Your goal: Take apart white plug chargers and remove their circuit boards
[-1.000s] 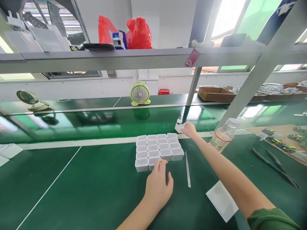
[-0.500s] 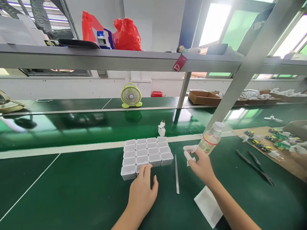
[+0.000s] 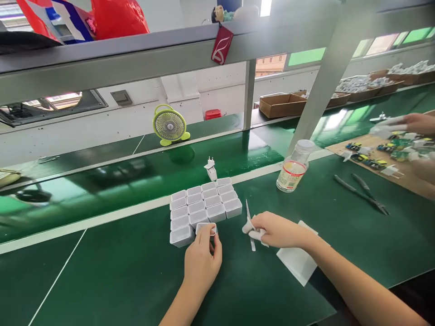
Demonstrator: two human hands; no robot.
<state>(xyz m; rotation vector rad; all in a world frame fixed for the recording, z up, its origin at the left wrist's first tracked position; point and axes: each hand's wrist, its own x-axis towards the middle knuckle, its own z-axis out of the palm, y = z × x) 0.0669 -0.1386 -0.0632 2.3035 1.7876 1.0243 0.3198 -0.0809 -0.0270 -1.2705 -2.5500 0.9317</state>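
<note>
Several small white open-topped plastic cases [image 3: 196, 207] stand in rows on the green table. At their front edge, my left hand [image 3: 204, 256] grips one white plastic case [image 3: 204, 225] by its wall, the index finger reaching inside. This case is slightly apart from the row behind. My right hand [image 3: 277, 230], with white coverings on its fingertips, is closed around the middle of a thin pale flat strip [image 3: 248, 207]. The fingers hide that middle part. Under the right wrist lies a white sheet [image 3: 299, 262]. A clear jar [image 3: 292, 170] with a white lid stands behind that hand.
A white plug adapter [image 3: 211, 170] stands behind the cases. To the right lie long-nosed pliers [image 3: 362, 194] and a board [image 3: 411, 170] with circuit boards, where another person's hands work. A green fan [image 3: 170, 125] and a slanted post [image 3: 316, 90] are farther back.
My right hand has moved away from the jar, down and left onto the strip. My left hand has drawn the front case slightly toward me. The view has tilted down.
</note>
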